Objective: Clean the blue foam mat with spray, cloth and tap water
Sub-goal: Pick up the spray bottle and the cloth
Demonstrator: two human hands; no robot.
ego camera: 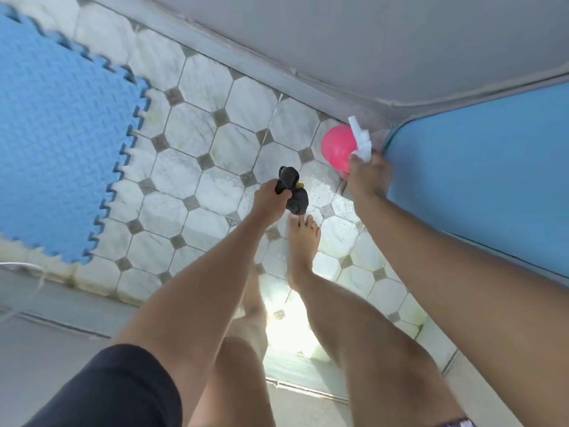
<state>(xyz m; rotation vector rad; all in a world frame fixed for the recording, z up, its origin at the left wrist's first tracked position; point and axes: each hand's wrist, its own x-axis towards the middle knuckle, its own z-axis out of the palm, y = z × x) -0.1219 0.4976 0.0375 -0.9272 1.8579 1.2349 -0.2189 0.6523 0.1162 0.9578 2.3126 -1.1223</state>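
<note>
The blue foam mat point(58, 137), with jigsaw edges, lies flat on the tiled floor at the left. My left hand point(269, 200) is closed around a bunched black cloth point(295, 195) with a bit of yellow showing, held above the tiles in the middle. My right hand point(369, 177) grips the white trigger head point(361, 140) of a pink spray bottle point(337, 146), low in the corner on the right. Both hands are well to the right of the mat. No tap is in view.
My bare feet point(303, 241) stand on wet octagonal floor tiles point(215, 149). A grey wall point(338, 41) runs along the top and a blue panel point(480, 180) closes the right side. A white cord point(34, 272) lies at the lower left by a grey step.
</note>
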